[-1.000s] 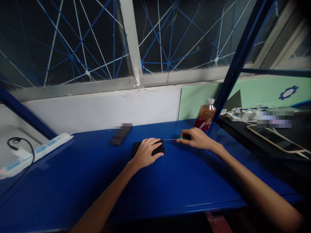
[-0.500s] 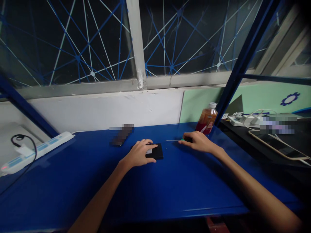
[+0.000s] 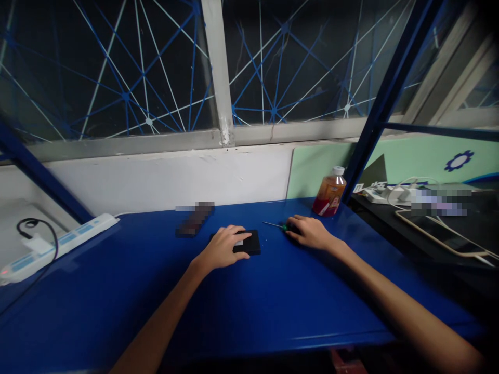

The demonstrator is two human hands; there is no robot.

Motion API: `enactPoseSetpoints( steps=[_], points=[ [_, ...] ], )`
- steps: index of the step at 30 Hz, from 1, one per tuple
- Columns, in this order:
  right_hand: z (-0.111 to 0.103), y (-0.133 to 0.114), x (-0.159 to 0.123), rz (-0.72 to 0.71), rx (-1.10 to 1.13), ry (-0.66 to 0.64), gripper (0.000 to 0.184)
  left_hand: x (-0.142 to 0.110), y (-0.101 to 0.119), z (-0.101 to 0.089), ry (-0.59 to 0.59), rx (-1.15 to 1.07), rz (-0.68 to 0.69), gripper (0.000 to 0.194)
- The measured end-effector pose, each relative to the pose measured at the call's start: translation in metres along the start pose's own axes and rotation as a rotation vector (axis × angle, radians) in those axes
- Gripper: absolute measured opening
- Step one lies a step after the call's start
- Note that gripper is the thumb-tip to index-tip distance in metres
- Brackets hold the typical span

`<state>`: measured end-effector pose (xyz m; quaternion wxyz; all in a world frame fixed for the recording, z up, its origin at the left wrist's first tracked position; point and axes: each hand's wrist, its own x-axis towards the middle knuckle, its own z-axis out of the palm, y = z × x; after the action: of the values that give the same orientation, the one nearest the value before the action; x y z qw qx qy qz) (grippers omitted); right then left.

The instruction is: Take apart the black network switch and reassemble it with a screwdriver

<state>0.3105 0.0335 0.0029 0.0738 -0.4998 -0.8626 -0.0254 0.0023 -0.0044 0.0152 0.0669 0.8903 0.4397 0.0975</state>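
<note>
A flat black rectangular case [image 3: 254, 242] with a pale label lies on the blue table, partly covered by my left hand [image 3: 223, 247]. The fingers of that hand reach across its top and the thumb lies along its near edge, holding it against the table. To the right, my right hand [image 3: 311, 231] is closed around the handle of a small screwdriver [image 3: 275, 225]. Its thin metal shaft points left, and a bit of green shows at the handle's front; the fingers hide the rest. The screwdriver is apart from the case. Tiny specks lie on the table between them.
A bottle of orange-red drink [image 3: 329, 192] stands beyond my right hand. A dark, blurred-out phone-like object [image 3: 195, 219] lies behind my left hand. On the left is a white power strip [image 3: 66, 244] with a black cable. At right, a phone [image 3: 438, 231] and chargers lie on a black surface.
My right hand has lowered toward the table and slightly left with the screwdriver, whose shaft now tilts, tip farther back. My left hand has stayed on the black case.
</note>
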Motion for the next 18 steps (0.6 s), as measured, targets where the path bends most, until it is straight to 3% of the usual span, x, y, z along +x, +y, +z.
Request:
enactPoseSetpoints(
  steps=[7,18],
  points=[
    [0.0,-0.002,0.0,-0.007,-0.022,-0.013,0.031,0.002,0.0,0.007,0.04,0.033,0.017,0.055],
    [0.0,-0.002,0.001,-0.009,0.016,-0.009,0.033,0.016,0.018,0.025,0.145,0.11,0.062,0.05]
  ],
)
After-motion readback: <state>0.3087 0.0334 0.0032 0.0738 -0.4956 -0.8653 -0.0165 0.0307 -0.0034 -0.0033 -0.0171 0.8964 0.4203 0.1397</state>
